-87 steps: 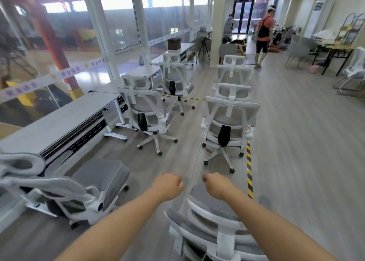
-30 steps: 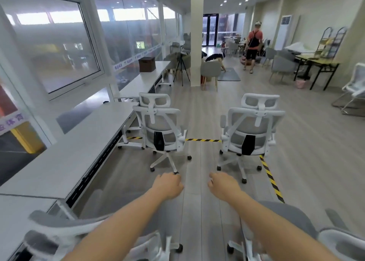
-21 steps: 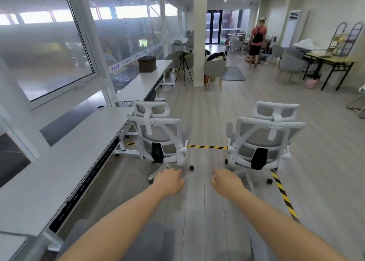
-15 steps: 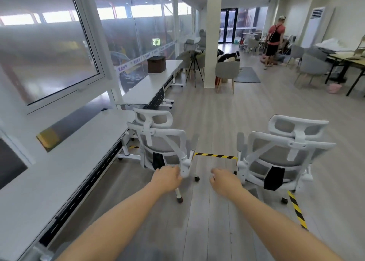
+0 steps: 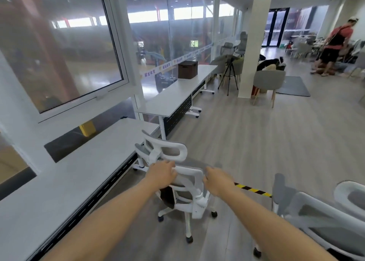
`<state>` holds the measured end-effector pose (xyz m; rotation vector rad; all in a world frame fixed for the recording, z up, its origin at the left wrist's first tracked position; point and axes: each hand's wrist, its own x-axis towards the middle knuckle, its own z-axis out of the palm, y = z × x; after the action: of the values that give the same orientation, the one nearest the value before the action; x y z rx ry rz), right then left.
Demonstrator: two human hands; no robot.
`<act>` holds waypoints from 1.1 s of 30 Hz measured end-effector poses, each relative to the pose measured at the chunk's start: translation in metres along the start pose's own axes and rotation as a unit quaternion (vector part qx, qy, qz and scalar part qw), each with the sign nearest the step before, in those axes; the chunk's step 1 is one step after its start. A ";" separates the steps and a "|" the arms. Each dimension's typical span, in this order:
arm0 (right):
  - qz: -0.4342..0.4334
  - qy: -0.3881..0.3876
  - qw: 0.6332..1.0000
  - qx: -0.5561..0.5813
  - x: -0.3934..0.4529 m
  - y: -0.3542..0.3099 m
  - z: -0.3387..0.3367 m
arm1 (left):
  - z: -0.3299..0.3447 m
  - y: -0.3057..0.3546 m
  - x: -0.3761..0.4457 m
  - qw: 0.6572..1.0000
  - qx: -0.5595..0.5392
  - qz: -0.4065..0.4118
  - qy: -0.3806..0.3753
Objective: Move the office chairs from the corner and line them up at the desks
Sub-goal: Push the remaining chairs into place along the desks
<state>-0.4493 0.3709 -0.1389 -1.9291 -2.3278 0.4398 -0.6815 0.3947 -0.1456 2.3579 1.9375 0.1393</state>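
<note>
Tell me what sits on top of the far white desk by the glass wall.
One dark brown box stands on the far desk, near its far end. The rest of the top that shows is bare. Whatever lies behind the box is hidden, and its contents cannot be seen.

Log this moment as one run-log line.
hands: left hand and right hand gripping white office chair backrest | location: beside near desk | second chair right, untouched

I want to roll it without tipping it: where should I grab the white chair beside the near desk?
Grip the white chair by the top bar of its backrest, from behind, one hand at each end. The back faces you and the wheels sit below.
</note>
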 end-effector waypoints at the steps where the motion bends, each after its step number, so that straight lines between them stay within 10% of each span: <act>1: -0.009 0.001 1.000 0.005 0.025 -0.001 0.000 | 0.001 -0.009 0.023 1.000 0.008 -0.004 0.009; 18: -0.227 -0.118 0.966 -0.029 0.326 -0.061 0.051 | 0.048 -0.169 0.232 0.995 -0.004 -0.099 0.024; 33: -0.441 -0.190 0.874 -0.068 0.408 -0.015 0.037 | 0.036 -0.135 0.260 0.976 0.051 -0.213 -0.018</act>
<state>-0.5542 0.7598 -0.2173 -0.6371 -3.2009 0.5824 -0.7584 0.6760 -0.1940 1.9198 2.4266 -0.0333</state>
